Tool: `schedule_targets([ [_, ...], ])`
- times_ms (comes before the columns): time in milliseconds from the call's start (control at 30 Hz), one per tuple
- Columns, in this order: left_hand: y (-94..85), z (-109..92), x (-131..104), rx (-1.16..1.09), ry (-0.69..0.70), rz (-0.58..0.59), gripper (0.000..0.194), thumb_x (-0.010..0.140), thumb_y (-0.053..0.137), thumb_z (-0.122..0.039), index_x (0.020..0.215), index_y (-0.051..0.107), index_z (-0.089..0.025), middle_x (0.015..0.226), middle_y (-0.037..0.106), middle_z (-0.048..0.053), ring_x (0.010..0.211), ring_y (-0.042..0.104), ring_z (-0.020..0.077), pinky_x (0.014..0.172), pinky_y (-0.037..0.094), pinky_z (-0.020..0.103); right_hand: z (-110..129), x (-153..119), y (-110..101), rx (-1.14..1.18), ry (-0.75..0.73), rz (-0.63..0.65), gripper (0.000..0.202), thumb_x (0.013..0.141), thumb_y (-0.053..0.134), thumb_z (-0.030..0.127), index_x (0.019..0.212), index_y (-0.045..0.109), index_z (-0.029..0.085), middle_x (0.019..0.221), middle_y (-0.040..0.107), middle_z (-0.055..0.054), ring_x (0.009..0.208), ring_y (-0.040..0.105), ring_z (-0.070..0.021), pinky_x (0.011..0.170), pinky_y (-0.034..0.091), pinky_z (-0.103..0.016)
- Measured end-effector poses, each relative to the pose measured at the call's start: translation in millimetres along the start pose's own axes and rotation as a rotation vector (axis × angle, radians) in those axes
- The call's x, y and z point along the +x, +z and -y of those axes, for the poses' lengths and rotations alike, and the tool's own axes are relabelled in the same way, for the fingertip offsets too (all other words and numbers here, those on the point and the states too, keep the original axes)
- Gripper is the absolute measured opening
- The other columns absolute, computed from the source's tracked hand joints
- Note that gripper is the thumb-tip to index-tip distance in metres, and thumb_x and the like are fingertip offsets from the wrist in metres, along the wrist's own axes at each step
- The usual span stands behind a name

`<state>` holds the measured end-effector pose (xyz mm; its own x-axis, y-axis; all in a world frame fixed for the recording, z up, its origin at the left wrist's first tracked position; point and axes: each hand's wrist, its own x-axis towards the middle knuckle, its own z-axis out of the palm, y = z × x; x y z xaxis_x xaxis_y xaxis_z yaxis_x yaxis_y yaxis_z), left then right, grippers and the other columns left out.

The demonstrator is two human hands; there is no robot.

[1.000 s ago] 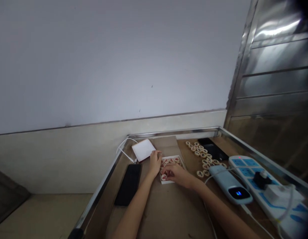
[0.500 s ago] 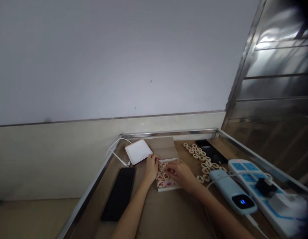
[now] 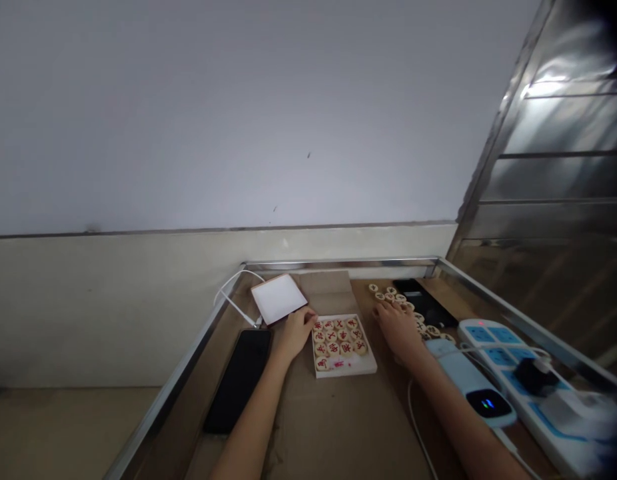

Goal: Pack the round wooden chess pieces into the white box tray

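A white box [image 3: 346,375] holds rows of round wooden pieces with red characters [image 3: 333,349]; part of its bottom row shows the printed floor. My left hand [image 3: 298,328] rests at the box's upper left corner, fingers together; whether anything is between them cannot be made out. My right hand [image 3: 396,327] lies over the loose round pieces [image 3: 420,326] to the right of the box, its fingertips on some of them. The fingers are slightly bent and partly spread, and the palm side is hidden.
A white lid [image 3: 279,299] lies behind the left hand. A black phone [image 3: 238,380] is at the left, and another dark phone [image 3: 422,303] at the back right. A light blue device [image 3: 468,383] with a cable lies beside a power strip [image 3: 501,357] with plugs.
My right hand has moved from over the box to the loose pieces on the right, uncovering the rows in the box. My left hand stays at the box corner. The view has shifted slightly.
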<state>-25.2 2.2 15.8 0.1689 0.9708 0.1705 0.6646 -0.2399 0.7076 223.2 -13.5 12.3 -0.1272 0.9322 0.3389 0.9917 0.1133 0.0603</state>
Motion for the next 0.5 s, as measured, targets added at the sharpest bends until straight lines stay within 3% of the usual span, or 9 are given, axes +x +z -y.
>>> schedule_targets([
  [133,1.4,0,2,0.034,-0.023,-0.028,0.012,0.083,0.051,-0.018,0.081,0.063,-0.014,0.079,0.067,0.004,0.076,0.06,0.0151,0.072,0.041,0.024,2,1,-21,0.153,0.024,-0.007,0.02,0.085,0.049,0.025,0.094,0.066,0.021,0.105,0.065,-0.01,0.102,0.055,-0.0265,0.088,0.033,-0.042],
  [200,1.8,-2,2,0.058,-0.035,-0.046,0.013,0.083,0.051,-0.017,0.08,0.064,-0.014,0.077,0.067,0.005,0.073,0.06,0.015,0.07,0.041,0.024,4,2,-29,0.335,-0.01,0.024,0.021,0.083,0.053,0.031,0.096,0.067,0.023,0.101,0.066,-0.007,0.097,0.057,-0.0237,0.086,0.035,-0.037],
  [333,2.4,-3,1,0.096,-0.034,-0.069,0.015,0.084,0.05,-0.017,0.082,0.064,-0.014,0.076,0.067,0.005,0.072,0.059,0.0149,0.068,0.041,0.024,24,-2,-36,0.769,-0.321,0.256,0.023,0.075,0.063,0.029,0.096,0.069,0.025,0.097,0.064,-0.003,0.089,0.058,-0.0167,0.08,0.041,-0.026],
  [500,5.2,0,1,0.125,-0.014,-0.09,0.014,0.084,0.05,-0.018,0.084,0.064,-0.015,0.079,0.067,0.005,0.075,0.06,0.0155,0.071,0.041,0.025,51,-12,-34,0.859,-0.504,0.372,0.024,0.076,0.064,0.03,0.1,0.069,0.025,0.093,0.06,-0.005,0.083,0.055,-0.0152,0.076,0.042,-0.025],
])
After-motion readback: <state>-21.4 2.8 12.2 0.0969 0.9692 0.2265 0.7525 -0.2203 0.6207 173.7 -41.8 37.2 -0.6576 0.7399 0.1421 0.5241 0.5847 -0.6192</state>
